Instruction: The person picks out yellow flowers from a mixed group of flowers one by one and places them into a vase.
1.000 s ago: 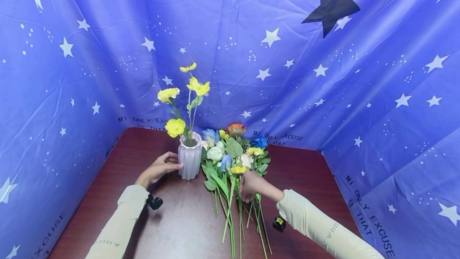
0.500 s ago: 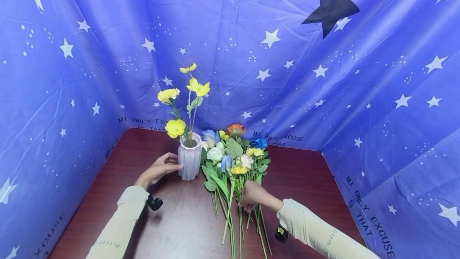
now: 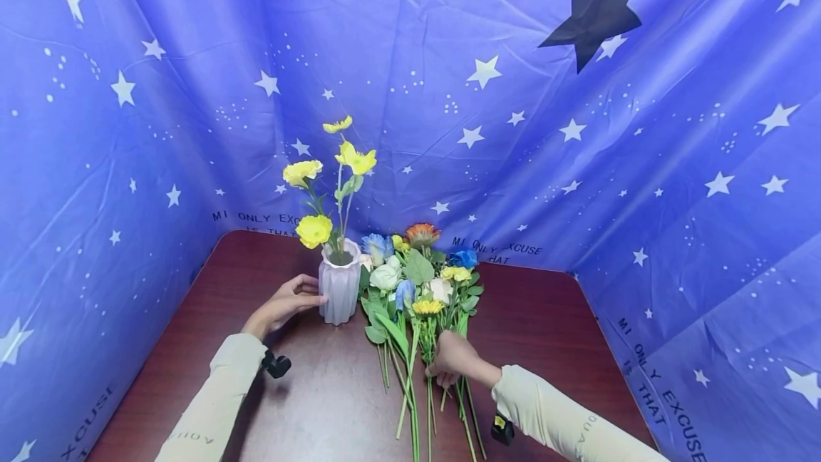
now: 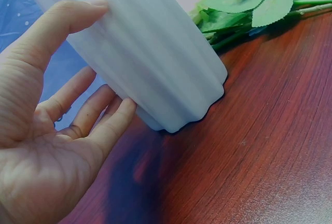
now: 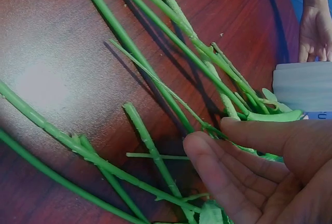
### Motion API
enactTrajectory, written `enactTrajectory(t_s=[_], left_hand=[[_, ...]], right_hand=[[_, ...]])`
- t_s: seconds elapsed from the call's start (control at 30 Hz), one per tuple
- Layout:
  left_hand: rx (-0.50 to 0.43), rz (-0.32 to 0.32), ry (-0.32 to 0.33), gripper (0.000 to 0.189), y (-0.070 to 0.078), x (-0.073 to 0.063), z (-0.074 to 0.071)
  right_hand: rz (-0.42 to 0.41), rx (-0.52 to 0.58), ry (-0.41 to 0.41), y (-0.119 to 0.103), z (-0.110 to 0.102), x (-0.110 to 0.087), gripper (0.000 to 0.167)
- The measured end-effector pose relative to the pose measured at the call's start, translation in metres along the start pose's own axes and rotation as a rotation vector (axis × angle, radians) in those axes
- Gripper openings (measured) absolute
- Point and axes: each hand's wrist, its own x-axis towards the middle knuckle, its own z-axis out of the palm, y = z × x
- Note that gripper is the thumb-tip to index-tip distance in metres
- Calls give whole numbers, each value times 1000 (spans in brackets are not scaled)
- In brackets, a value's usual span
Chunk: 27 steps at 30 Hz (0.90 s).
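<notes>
A pale, fluted vase (image 3: 340, 291) stands upright on the table, several yellow flowers (image 3: 314, 232) rising from it. My left hand (image 3: 285, 303) touches its left side; in the left wrist view, the thumb lies along the vase wall and relaxed fingertips meet its lower side. To the right lies a spread of artificial flowers, among them a white rose (image 3: 385, 274) and an orange bloom (image 3: 422, 235). Over the stems, below a yellow daisy-like flower (image 3: 427, 307), is my right hand (image 3: 454, 358). Its thumb and forefinger pinch a thin green stem (image 5: 155, 79).
The flower stems (image 3: 413, 412) spread toward the near side of the dark red wooden table (image 3: 532, 348). A blue starry cloth (image 3: 410, 91) hangs around the back and sides. Small black wrist cameras (image 3: 277, 364) sit at both cuffs.
My right hand has moved down along the stems, away from the yellow daisy-like flower. My left hand stays against the vase, and the flowers lie much as before.
</notes>
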Motion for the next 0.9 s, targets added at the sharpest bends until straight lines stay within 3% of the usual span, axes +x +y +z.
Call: enactTrajectory(t_s=[0.57, 0.9], left_hand=[[-25, 15, -3, 55, 0, -1, 1], [-25, 14, 0, 56, 1, -2, 1]], right_hand=[[55, -32, -1, 3, 18, -2, 27], [55, 21, 17, 6, 22, -6, 25]])
